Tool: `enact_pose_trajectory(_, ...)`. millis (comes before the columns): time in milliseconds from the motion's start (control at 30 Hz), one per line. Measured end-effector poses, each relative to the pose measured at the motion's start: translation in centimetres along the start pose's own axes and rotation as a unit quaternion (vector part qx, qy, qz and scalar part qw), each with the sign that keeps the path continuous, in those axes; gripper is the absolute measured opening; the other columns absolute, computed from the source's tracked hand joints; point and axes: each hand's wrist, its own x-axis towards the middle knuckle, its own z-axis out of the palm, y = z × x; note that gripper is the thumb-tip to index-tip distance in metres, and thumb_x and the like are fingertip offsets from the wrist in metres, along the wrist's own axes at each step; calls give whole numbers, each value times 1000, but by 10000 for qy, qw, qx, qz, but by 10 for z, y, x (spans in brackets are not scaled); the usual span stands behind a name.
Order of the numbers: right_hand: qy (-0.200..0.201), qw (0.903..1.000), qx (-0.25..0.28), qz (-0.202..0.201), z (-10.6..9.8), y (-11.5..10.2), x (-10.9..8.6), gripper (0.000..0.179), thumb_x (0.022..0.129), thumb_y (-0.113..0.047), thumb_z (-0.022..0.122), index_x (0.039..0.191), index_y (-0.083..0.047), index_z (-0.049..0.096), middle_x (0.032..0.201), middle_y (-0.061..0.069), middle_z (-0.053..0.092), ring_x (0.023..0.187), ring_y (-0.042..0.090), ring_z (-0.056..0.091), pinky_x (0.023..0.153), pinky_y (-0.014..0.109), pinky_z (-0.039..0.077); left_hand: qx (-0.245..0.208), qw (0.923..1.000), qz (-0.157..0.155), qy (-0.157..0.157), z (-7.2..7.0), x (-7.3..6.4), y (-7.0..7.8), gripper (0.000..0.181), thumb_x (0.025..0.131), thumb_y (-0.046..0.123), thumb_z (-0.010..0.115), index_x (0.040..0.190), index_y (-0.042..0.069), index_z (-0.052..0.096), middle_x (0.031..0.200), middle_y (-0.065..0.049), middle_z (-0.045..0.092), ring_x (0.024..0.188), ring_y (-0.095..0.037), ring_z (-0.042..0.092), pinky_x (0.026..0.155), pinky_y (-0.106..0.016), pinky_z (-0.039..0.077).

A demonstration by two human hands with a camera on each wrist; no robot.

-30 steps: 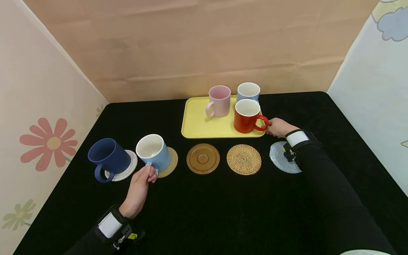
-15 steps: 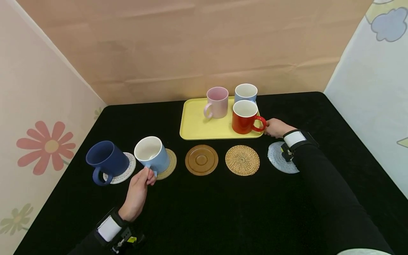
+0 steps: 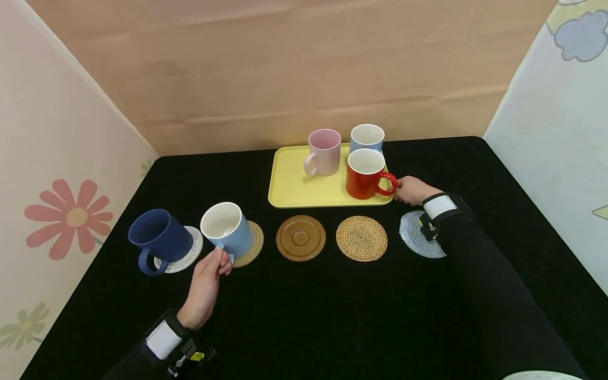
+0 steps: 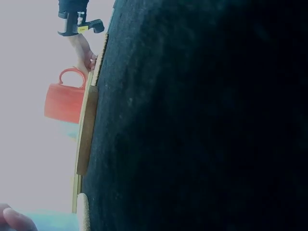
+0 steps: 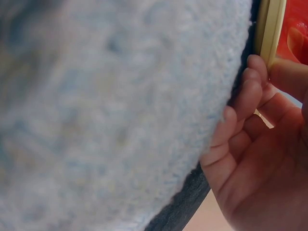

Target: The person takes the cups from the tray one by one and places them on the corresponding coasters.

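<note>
My left hand (image 3: 203, 289) pinches the handle of a light blue mug (image 3: 243, 238), which stands on a tan round coaster (image 3: 257, 245) in the head view. At the bottom of the left wrist view only its fingertips (image 4: 20, 221) show. Farther back on the right, my right hand (image 3: 414, 191) grips the right edge of a yellow tray (image 3: 291, 191). The right wrist view has the thumb over the tray's rim (image 5: 273, 31) and the fingers curled at its side. On the tray, beside that hand, stands a red mug (image 3: 361, 184), its handle overlapping the fingertips in the head view.
A pink mug (image 3: 328, 162) and another light blue mug (image 3: 357, 143) share the tray. At left a navy mug (image 3: 171, 240) stands on a white coaster (image 3: 197, 244). Brown wooden (image 3: 300, 250), woven straw (image 3: 362, 238) and pale blue (image 3: 414, 237) coasters line up before the tray.
The head view has shifted slightly. Both hands keep their places on the mug handle and the tray edge, and the mugs have not moved.
</note>
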Motion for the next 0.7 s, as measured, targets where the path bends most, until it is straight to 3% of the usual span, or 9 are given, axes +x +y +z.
enact_pose_trajectory(333, -36, 10000, 15, 29, 0, 0, 0, 23, 100, -11, 45, 90, 6, 58, 75, 9, 51, 65, 20, 47, 55, 27, 41, 103, 9997, -18, 235, 5, -3, 6, 39, 109, 24, 28, 80, -2, 37, 73, -2, 35, 72, -16, 39, 71, -29, 33)
enact_pose_trajectory(700, 62, 9999, -28, -88, 0, 0, -2, 26, 101, -13, 47, 89, 6, 59, 72, 8, 51, 60, 17, 45, 53, 27, 40, 90, 9991, -192, 370, 6, -3, 3, 36, 108, 24, 28, 81, 4, 39, 74, -2, 36, 73, -16, 39, 73, -29, 35)
